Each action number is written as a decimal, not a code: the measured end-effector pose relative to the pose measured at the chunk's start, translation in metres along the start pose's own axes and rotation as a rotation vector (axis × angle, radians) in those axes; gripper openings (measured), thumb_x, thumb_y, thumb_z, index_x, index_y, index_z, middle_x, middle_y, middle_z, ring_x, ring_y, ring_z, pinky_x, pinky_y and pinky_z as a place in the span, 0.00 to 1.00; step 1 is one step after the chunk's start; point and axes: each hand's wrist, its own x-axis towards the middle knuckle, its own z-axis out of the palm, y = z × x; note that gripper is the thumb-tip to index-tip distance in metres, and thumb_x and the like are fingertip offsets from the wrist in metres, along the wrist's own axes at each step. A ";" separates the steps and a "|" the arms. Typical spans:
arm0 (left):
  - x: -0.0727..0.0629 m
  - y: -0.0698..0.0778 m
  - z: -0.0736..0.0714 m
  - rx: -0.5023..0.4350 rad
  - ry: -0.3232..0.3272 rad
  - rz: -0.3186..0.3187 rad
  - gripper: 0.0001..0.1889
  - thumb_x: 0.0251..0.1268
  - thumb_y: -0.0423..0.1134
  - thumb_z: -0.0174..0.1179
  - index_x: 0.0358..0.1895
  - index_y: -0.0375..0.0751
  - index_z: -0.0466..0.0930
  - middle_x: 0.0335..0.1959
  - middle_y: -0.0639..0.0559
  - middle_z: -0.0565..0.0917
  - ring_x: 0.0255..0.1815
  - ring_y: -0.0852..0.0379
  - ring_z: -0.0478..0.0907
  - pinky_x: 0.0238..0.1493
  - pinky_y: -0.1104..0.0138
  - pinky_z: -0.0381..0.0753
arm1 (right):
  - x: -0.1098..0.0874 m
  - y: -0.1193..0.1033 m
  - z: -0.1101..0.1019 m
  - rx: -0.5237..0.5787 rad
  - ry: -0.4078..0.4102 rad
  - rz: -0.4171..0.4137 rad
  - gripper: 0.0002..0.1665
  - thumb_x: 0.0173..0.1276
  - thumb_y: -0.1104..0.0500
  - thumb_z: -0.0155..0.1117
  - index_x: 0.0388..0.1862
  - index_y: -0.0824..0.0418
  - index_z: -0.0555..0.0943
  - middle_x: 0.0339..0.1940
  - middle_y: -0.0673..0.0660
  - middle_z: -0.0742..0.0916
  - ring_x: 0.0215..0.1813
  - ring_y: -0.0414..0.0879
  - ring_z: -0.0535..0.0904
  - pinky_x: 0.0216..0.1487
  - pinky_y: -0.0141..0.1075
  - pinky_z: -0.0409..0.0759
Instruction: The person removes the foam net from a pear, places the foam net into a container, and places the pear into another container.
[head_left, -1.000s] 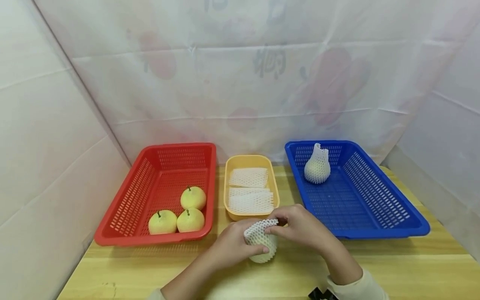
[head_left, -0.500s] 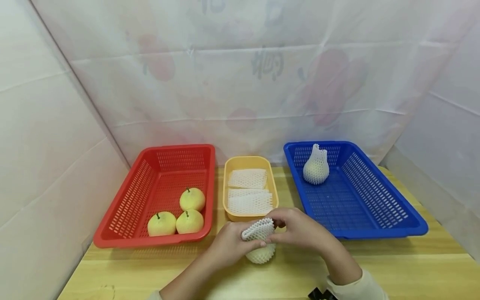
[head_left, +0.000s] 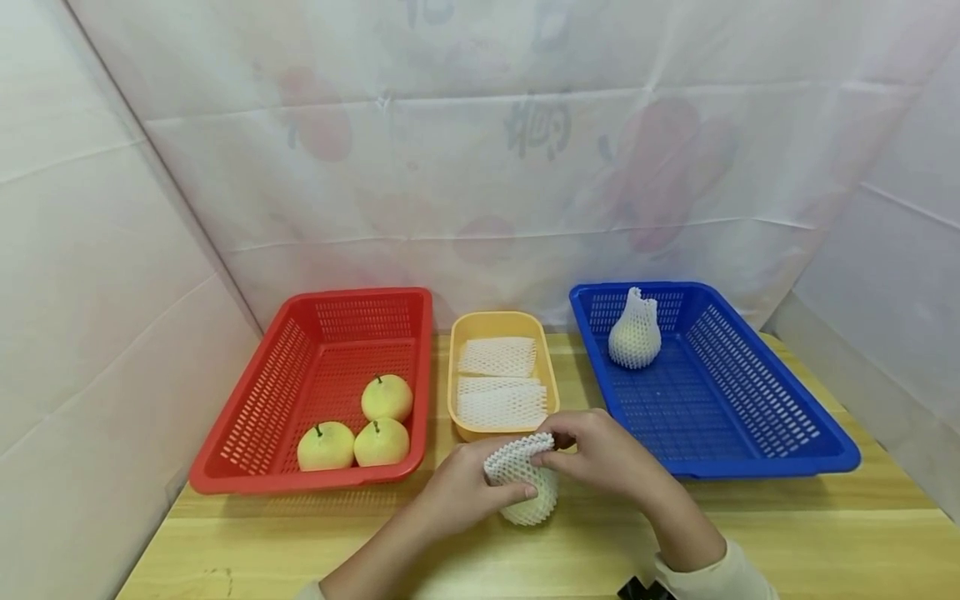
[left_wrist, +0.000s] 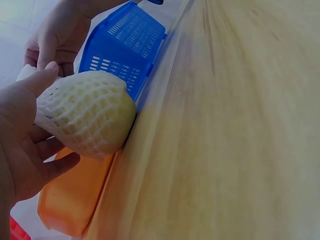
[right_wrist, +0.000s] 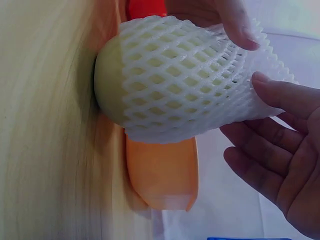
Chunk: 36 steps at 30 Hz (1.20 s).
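Note:
A yellow pear [right_wrist: 107, 82] stands on the table inside a white foam fruit net [right_wrist: 180, 75]. Its bare bottom shows below the mesh in the right wrist view, and loose net rises above the fruit. My left hand [head_left: 467, 493] holds the net from the left, thumb across the front. At the upper right, my right hand [head_left: 600, 454] pinches the net's rim between thumb and fingers. In the left wrist view, the left thumb and fingers lie around the narrow part of the net [left_wrist: 85, 112].
A red basket [head_left: 225, 467] at left holds three bare pears [head_left: 325, 446]. Behind the hands, a yellow tray [head_left: 551, 358] contains flat foam nets [head_left: 501, 402]. In the blue basket [head_left: 750, 467] at right sits a netted pear [head_left: 635, 337]. A fabric wall [head_left: 480, 167] closes off the back.
Both hands stay around the net in nearly the same place. My right fingers moved slightly along its rim, and the rim has shifted a little.

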 end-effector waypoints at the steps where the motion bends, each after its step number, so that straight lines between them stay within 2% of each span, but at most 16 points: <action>1: 0.000 0.000 0.000 0.001 -0.004 -0.006 0.23 0.60 0.53 0.68 0.59 0.56 0.80 0.52 0.62 0.85 0.50 0.68 0.81 0.52 0.71 0.81 | 0.000 0.000 0.000 0.001 0.003 -0.003 0.07 0.59 0.60 0.75 0.30 0.49 0.83 0.28 0.39 0.84 0.30 0.31 0.78 0.32 0.29 0.80; 7: 0.000 -0.001 0.001 0.005 0.005 0.003 0.18 0.70 0.53 0.57 0.58 0.54 0.81 0.54 0.60 0.85 0.54 0.65 0.81 0.55 0.70 0.80 | 0.000 0.000 -0.001 -0.006 0.024 -0.033 0.08 0.58 0.58 0.75 0.32 0.49 0.83 0.28 0.39 0.83 0.30 0.32 0.77 0.31 0.31 0.81; 10: 0.001 -0.002 0.001 0.002 0.017 0.007 0.18 0.72 0.54 0.55 0.57 0.52 0.83 0.52 0.59 0.85 0.53 0.64 0.81 0.54 0.69 0.81 | 0.000 0.001 0.000 0.001 0.008 -0.033 0.08 0.59 0.56 0.75 0.34 0.48 0.83 0.30 0.40 0.84 0.32 0.32 0.78 0.33 0.34 0.83; 15: 0.000 -0.001 0.001 0.028 0.052 0.025 0.18 0.71 0.54 0.55 0.52 0.48 0.85 0.49 0.57 0.87 0.51 0.63 0.83 0.52 0.68 0.82 | 0.000 0.003 0.001 0.028 -0.067 0.001 0.12 0.59 0.53 0.75 0.40 0.50 0.83 0.35 0.41 0.85 0.37 0.33 0.81 0.40 0.35 0.84; 20: -0.001 0.000 0.001 0.061 0.093 0.066 0.16 0.70 0.52 0.57 0.48 0.47 0.87 0.48 0.56 0.87 0.50 0.61 0.84 0.52 0.67 0.83 | 0.000 0.002 0.003 0.049 -0.120 0.059 0.14 0.58 0.51 0.76 0.42 0.49 0.82 0.36 0.41 0.86 0.39 0.34 0.82 0.43 0.38 0.85; 28: 0.000 0.000 0.002 0.074 0.138 0.114 0.15 0.69 0.51 0.59 0.46 0.46 0.87 0.48 0.56 0.87 0.49 0.61 0.84 0.52 0.67 0.83 | 0.000 0.003 0.008 0.044 -0.144 0.089 0.17 0.60 0.47 0.74 0.46 0.47 0.81 0.38 0.39 0.85 0.41 0.34 0.82 0.44 0.39 0.85; 36: 0.000 0.000 0.003 0.077 0.216 0.126 0.14 0.65 0.49 0.63 0.39 0.43 0.88 0.43 0.60 0.79 0.43 0.63 0.78 0.46 0.69 0.83 | 0.000 0.002 0.013 0.041 -0.139 0.086 0.15 0.59 0.45 0.74 0.40 0.48 0.83 0.36 0.39 0.85 0.40 0.35 0.81 0.43 0.36 0.84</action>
